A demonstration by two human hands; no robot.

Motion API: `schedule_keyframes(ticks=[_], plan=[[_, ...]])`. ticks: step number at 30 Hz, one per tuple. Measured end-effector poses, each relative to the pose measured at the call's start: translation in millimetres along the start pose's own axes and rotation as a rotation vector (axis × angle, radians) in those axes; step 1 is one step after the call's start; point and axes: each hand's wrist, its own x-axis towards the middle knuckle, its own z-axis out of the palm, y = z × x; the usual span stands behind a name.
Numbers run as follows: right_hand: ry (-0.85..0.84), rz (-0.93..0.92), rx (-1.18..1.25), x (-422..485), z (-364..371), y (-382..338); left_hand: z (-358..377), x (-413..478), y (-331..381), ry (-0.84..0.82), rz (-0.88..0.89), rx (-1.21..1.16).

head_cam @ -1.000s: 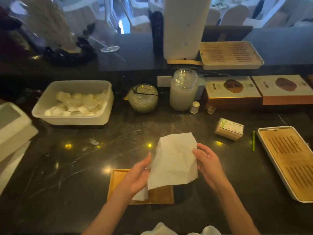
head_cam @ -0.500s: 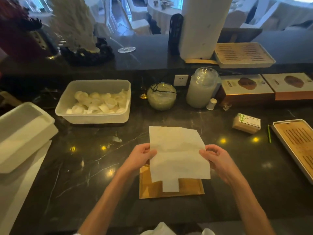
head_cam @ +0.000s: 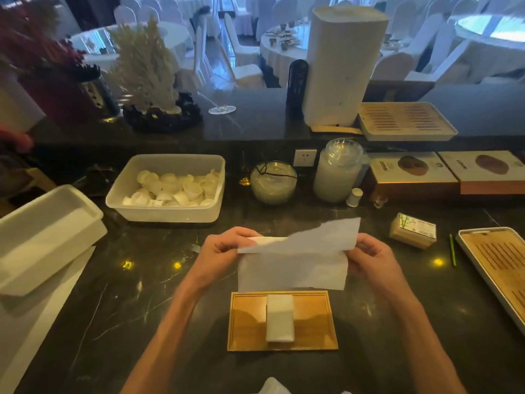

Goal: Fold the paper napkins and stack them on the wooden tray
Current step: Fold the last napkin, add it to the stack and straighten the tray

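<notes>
A thin white paper napkin (head_cam: 292, 268) hangs in the air above the dark counter, its top part bent over toward me. My left hand (head_cam: 224, 251) pinches its upper left edge. My right hand (head_cam: 372, 257) pinches the upper right edge. Below the napkin lies a small wooden tray (head_cam: 247, 322) with one folded white napkin (head_cam: 279, 318) lying lengthwise in its middle. At the bottom edge of the view more white paper (head_cam: 272, 386) peeks in.
A plastic tub of small white cups (head_cam: 170, 189) stands at the back left, white trays (head_cam: 42, 237) at far left. A glass bowl (head_cam: 272, 183), a jar (head_cam: 338, 172), a small box (head_cam: 413, 230), a green pencil (head_cam: 452, 248) and a slatted tray (head_cam: 500, 268) sit right.
The napkin's top edge has come down and forward into a fold, and both hands moved up to its upper corners. The folded napkin on the tray is now uncovered.
</notes>
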Motion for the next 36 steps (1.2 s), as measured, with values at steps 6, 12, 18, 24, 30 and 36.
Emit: schedule_keyframes(ticks=[6,12,18,24,30,36], plan=[[-0.038,-0.049,-0.049,6,-20,0,13,2,2,-0.046,0.023,0.057],[-0.096,-0.130,-0.033,12,-21,-9,19,9,-6,0.050,-0.053,0.159],[-0.214,-0.303,-0.471,22,1,-34,42,19,-21,0.113,0.027,0.615],[-0.556,-0.371,-0.794,33,29,-59,76,26,-12,-0.303,-0.051,0.341],[-0.170,-0.139,-0.208,26,20,-40,74,18,-13,0.084,-0.146,0.024],[-0.128,0.117,-0.054,10,37,6,70,13,-15,0.213,-0.286,-0.085]])
